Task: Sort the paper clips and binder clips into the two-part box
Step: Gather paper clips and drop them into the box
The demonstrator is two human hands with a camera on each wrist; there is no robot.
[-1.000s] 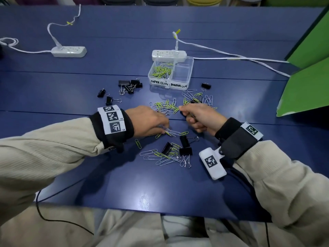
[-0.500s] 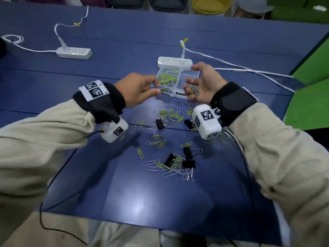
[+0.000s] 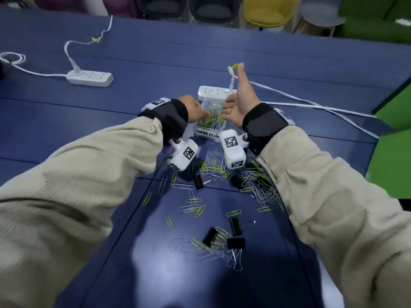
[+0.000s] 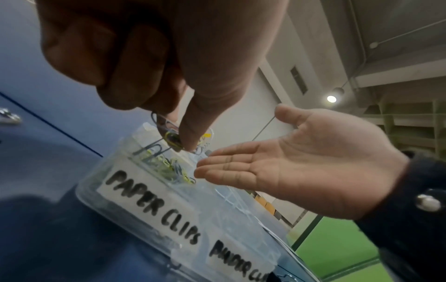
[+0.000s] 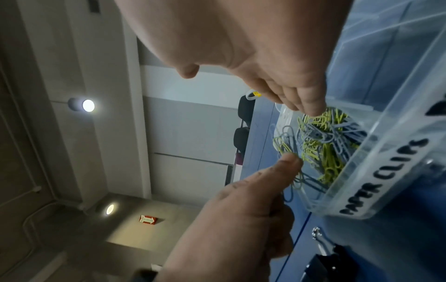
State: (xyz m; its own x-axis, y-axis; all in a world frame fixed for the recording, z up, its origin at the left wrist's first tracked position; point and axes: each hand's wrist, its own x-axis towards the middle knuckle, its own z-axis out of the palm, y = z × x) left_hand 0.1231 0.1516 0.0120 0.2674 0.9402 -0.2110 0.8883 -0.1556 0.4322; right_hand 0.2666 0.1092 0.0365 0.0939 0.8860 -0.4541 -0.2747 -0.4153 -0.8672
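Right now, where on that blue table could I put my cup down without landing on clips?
Bare table lies between the left power strip and the clear box, and along the near edge below the binder clips. It is crowded from the box forward, where loose paper clips scatter between both arms.

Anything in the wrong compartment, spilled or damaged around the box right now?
Nothing stands out. The paper-clip compartment of the box holds only paper clips; the left hand pinches more paper clips above it. Loose clips lie unsorted on the table.
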